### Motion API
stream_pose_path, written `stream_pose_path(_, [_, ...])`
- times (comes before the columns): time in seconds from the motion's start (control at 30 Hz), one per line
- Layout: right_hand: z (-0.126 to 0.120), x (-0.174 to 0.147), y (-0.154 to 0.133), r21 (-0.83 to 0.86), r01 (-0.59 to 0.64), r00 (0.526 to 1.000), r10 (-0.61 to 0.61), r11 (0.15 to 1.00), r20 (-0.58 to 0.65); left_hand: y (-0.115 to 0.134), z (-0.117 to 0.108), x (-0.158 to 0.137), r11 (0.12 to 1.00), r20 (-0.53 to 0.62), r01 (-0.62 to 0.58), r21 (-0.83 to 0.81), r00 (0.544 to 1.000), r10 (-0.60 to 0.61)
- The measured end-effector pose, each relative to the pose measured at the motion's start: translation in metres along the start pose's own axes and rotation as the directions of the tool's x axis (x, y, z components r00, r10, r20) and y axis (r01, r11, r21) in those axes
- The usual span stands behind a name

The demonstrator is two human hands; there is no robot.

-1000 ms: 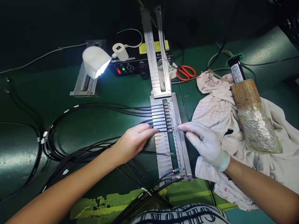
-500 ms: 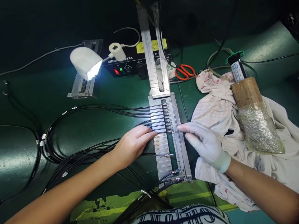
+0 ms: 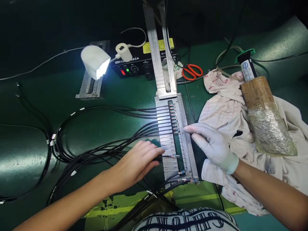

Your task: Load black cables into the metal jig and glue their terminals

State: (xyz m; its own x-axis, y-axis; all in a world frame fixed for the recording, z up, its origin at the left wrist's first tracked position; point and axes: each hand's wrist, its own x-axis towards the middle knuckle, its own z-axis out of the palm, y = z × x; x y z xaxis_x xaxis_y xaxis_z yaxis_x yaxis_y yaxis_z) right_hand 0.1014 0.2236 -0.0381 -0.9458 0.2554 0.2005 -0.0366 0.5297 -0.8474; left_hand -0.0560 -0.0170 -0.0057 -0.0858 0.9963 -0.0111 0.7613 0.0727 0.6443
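Observation:
A slotted metal fixture lies lengthwise before me. Several black cables with stripped, colored-wire ends sit side by side in its upper slots. My left hand, bare, has its fingers stretched out and its thumb apart. Its fingertips are by a single cable end lower on the fixture; whether they touch it I cannot tell. My right hand, in a white glove, has thumb and index finger apart with nothing between them. The index fingertip is at the fixture's right rail; the other fingers are curled and partly hidden.
A lit white lamp stands back left by a black control box. Red-handled scissors lie behind the fixture. To the right, a syringe sits in a wrapped holder on a crumpled cloth. Coiled cables spread leftward.
My left hand has come off the row of seated cables and moved nearer to me, to the single lower cable. My right hand stays by the rail. The view has shifted slightly.

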Motion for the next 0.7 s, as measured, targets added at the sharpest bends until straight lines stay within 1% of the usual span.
stream_pose_path(0.07, [0.000,0.000,0.000,0.006,-0.003,1.000,0.003,1.000,-0.002,0.001,0.002,-0.001,0.999,-0.058,0.018,-0.047,0.998,-0.021])
stream_pose_path(0.13, [0.000,0.000,0.001,0.006,-0.006,1.000,0.006,1.000,-0.010,-0.003,0.002,0.000,0.999,-0.109,0.024,-0.039,0.994,-0.028])
stream_pose_path(0.17, [0.000,0.000,0.001,0.003,-0.009,1.000,0.009,1.000,-0.009,-0.005,0.002,0.000,1.000,-0.099,0.020,-0.015,0.995,-0.021])
stream_pose_path(0.23, [0.000,0.001,0.000,-0.001,-0.009,1.000,0.009,1.000,-0.005,-0.007,0.000,0.001,1.000,-0.021,0.005,0.029,1.000,-0.004])
stream_pose_path(0.3, [0.000,0.002,-0.001,-0.001,-0.004,1.000,0.004,1.000,0.000,-0.007,-0.002,0.000,0.999,0.065,-0.003,0.032,0.998,0.001])
stream_pose_path(0.33, [0.000,0.003,-0.001,0.001,0.002,1.000,-0.002,1.000,0.001,-0.006,-0.003,-0.001,1.000,0.081,-0.005,0.020,0.997,0.003])
stream_pose_path(0.37, [0.000,0.003,-0.002,0.004,0.007,1.000,-0.007,1.000,-0.003,-0.005,-0.003,-0.001,1.000,0.060,-0.006,0.007,0.998,0.005])
stream_pose_path(0.5, [0.000,0.003,-0.001,0.010,0.002,1.000,-0.002,1.000,-0.009,-0.009,0.000,0.006,1.000,-0.121,-0.015,0.026,0.992,0.018])
stream_pose_path(0.53, [0.000,0.003,-0.001,0.010,-0.003,1.000,0.003,1.000,-0.005,-0.012,0.001,0.009,0.999,-0.135,-0.017,0.047,0.991,0.024])
stream_pose_path(0.63, [0.000,0.002,-0.001,0.005,-0.004,1.000,0.003,1.000,0.005,-0.021,0.003,0.017,0.992,-0.114,-0.053,0.118,0.991,0.066])
stream_pose_path(0.7, [0.000,0.002,-0.001,0.002,0.006,1.000,-0.006,1.000,0.002,-0.024,0.002,0.020,0.986,-0.124,-0.076,0.150,0.988,0.095])
